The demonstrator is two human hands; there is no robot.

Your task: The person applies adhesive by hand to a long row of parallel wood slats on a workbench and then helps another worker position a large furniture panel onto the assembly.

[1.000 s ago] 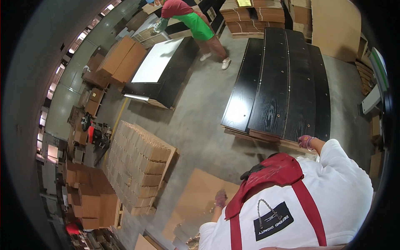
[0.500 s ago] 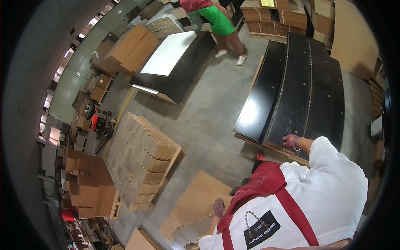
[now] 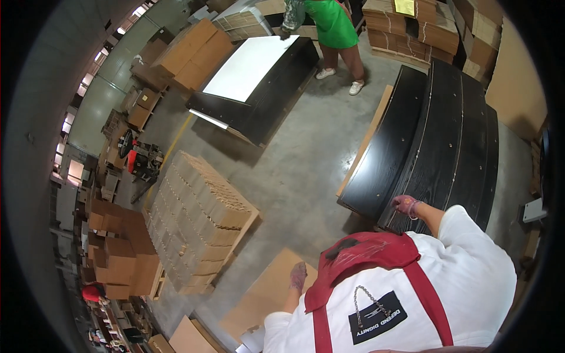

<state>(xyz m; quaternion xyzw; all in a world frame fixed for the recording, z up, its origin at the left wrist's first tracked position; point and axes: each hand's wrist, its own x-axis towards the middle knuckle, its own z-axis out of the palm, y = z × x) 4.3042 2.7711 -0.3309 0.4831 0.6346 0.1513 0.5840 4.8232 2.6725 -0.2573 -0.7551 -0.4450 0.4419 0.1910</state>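
My right hand [image 3: 406,206], in a patterned reddish glove, is over the near end of a stack of black wood panels [image 3: 450,147]. Its fingers are curled, and nothing shows in them; I cannot tell whether it touches the panel. Low at my other side hangs my left hand [image 3: 298,276], also gloved, its fingers loosely stretched and holding nothing. Beneath it lies a brown cardboard sheet [image 3: 259,300]. A narrower glossy black panel [image 3: 382,153] lies along the left side of the stack.
A pallet of stacked cardboard pieces [image 3: 197,226] stands to the left. Farther off, a person in a green apron [image 3: 331,26] is beside a black panel stack [image 3: 276,88] topped by a white sheet [image 3: 247,67]. Cartons [image 3: 197,53] and a red-and-black pallet truck [image 3: 141,162] stand beyond.
The view has shifted, and the black panels sit closer to me. My left hand has swung forward and up a little. The person in green has an arm over the white sheet.
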